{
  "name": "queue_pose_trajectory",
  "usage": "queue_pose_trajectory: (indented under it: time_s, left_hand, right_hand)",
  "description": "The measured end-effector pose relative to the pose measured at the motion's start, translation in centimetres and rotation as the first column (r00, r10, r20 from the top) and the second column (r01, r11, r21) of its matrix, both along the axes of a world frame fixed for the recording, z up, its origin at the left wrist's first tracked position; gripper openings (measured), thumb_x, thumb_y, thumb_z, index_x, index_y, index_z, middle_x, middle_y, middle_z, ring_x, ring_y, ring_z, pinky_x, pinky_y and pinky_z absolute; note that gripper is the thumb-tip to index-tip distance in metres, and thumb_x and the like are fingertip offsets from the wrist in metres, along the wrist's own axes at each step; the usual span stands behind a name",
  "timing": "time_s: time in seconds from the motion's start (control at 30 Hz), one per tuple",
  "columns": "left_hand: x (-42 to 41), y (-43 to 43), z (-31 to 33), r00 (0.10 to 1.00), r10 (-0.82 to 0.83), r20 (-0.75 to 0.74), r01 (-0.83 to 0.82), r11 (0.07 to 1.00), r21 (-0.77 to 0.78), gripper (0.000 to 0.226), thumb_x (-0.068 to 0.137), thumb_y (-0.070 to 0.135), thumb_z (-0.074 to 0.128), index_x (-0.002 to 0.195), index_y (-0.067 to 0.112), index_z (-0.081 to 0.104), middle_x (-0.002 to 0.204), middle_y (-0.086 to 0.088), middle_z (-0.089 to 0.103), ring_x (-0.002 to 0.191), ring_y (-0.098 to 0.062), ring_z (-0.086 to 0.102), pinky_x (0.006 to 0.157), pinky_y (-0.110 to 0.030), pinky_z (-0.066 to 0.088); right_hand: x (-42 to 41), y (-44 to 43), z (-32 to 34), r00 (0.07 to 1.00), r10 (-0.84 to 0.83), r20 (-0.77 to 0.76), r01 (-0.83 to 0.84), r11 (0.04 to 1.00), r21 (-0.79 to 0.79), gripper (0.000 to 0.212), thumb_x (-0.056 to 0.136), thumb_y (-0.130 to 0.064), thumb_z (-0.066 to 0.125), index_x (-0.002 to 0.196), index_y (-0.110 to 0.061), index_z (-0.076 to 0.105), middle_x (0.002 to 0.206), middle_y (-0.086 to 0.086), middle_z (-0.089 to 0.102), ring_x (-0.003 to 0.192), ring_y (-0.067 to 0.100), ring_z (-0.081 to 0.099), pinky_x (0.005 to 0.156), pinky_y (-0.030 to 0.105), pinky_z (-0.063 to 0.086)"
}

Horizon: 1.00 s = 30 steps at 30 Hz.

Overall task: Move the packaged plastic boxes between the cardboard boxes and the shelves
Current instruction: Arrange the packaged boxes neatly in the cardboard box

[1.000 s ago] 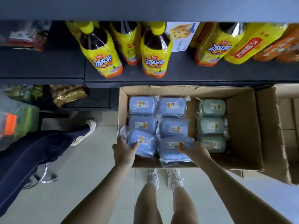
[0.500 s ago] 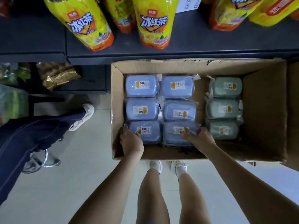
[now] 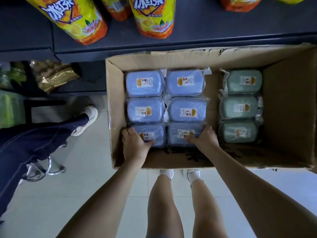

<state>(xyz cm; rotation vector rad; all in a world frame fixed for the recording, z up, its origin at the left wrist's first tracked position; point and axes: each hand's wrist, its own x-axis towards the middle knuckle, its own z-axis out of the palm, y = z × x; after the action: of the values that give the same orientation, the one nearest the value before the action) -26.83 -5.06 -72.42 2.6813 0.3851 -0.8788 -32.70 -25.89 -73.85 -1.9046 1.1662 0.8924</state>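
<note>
In the open brown cardboard box (image 3: 113, 117), the left hand (image 3: 135, 145) curls round the near-left blue film-wrapped plastic box (image 3: 154, 133) and the right hand (image 3: 204, 140) curls round the near-right blue film-wrapped plastic box (image 3: 181, 133), both boxes lying side by side in the front row.

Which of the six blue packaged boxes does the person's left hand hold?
The near blue box in the left column: the left hand grips it; the right hand grips its neighbour.
</note>
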Motion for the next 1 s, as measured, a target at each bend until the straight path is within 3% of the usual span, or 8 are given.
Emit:
queue_pose_trajectory:
  time_s: [0.17,0.33,0.4,0.47,0.57,0.7,0.87,1.0]
  left_hand:
    - [0.0,-0.4,-0.5,1.0,0.022,-0.002,-0.022,1.0,0.016,0.085,0.056,0.039,0.087,0.119,0.005,0.041,0.128,-0.013,0.038,0.121,-0.033,0.04,0.095,-0.039,0.04]
    - [0.4,-0.7,0.2,0.997,-0.032,-0.068,0.035,0.999,0.039,0.081,0.065,0.039,0.082,0.123,0.004,0.039,0.132,-0.015,0.036,0.123,-0.034,0.039,0.096,-0.039,0.04]
    - [1.0,-0.5,0.8,0.983,-0.108,-0.147,0.121,0.989,0.082,0.074,0.073,0.041,0.077,0.127,0.005,0.041,0.131,-0.015,0.039,0.123,-0.033,0.041,0.096,-0.041,0.041]
    - [1.5,0.0,1.9,0.952,-0.257,-0.168,0.278,0.953,0.119,0.058,0.08,0.041,0.069,0.122,0.008,0.048,0.126,-0.013,0.049,0.118,-0.032,0.047,0.094,-0.041,0.045]
    - [2.5,0.3,5.0,0.866,-0.489,-0.106,0.499,0.86,0.106,0.03,0.089,0.031,0.057,0.109,0.009,0.056,0.113,-0.01,0.062,0.107,-0.027,0.057,0.085,-0.033,0.043]
    - [3.4,0.3,11.1,0.716,-0.698,-0.013,0.698,0.716,-0.008,0.025,0.093,0.025,0.05,0.112,0.009,0.056,0.117,-0.007,0.058,0.108,-0.023,0.055,0.088,-0.033,0.042]
    - [4.7,-1.0,20.5,0.46,-0.887,0.05,0.881,0.463,0.097,0.027,0.096,0.027,0.042,0.116,0.01,0.05,0.117,-0.007,0.053,0.11,-0.025,0.052,0.087,-0.035,0.047]
    - [4.7,-3.9,29.5,0.326,-0.936,0.132,0.91,0.348,0.223,0.026,0.098,0.024,0.039,0.116,0.01,0.051,0.12,-0.008,0.052,0.114,-0.025,0.05,0.087,-0.036,0.043]
  right_hand:
    - [-0.4,0.7,-0.6,0.999,0.026,0.034,-0.024,0.998,-0.059,0.099,0.066,-0.041,0.084,0.14,-0.005,0.029,0.138,0.012,0.033,0.129,0.031,0.036,0.107,0.039,0.034]
    - [0.1,0.1,0.1,0.985,0.16,-0.061,-0.162,0.986,-0.038,0.104,0.068,-0.049,0.079,0.144,-0.004,0.023,0.141,0.015,0.033,0.131,0.032,0.034,0.106,0.039,0.034]
    - [0.4,-0.5,0.9,0.966,0.238,-0.1,-0.239,0.971,0.002,0.102,0.071,-0.053,0.076,0.145,-0.005,0.024,0.14,0.017,0.036,0.128,0.033,0.038,0.106,0.04,0.037]
    - [0.5,-1.2,2.1,0.943,0.319,-0.093,-0.321,0.947,-0.006,0.084,0.077,-0.055,0.068,0.14,-0.009,0.036,0.135,0.016,0.045,0.123,0.034,0.045,0.102,0.042,0.042]
    - [0.5,-1.9,5.0,0.92,0.388,-0.058,-0.392,0.917,-0.073,0.061,0.085,-0.05,0.059,0.133,-0.014,0.045,0.127,0.014,0.055,0.115,0.033,0.052,0.091,0.037,0.046]
    - [1.0,-2.8,10.8,0.843,0.538,-0.009,-0.532,0.83,-0.171,0.04,0.093,-0.038,0.052,0.123,-0.012,0.053,0.118,0.012,0.06,0.109,0.029,0.055,0.082,0.032,0.045]
    - [0.8,-3.8,20.2,0.627,0.779,-0.017,-0.728,0.578,-0.37,0.05,0.095,-0.037,0.047,0.137,-0.011,0.039,0.118,0.01,0.061,0.112,0.027,0.056,0.087,0.034,0.046]
    - [0.4,-5.4,29.3,0.475,0.878,-0.058,-0.78,0.39,-0.49,0.038,0.095,-0.033,0.046,0.127,-0.013,0.051,0.124,0.008,0.058,0.115,0.026,0.054,0.091,0.034,0.046]
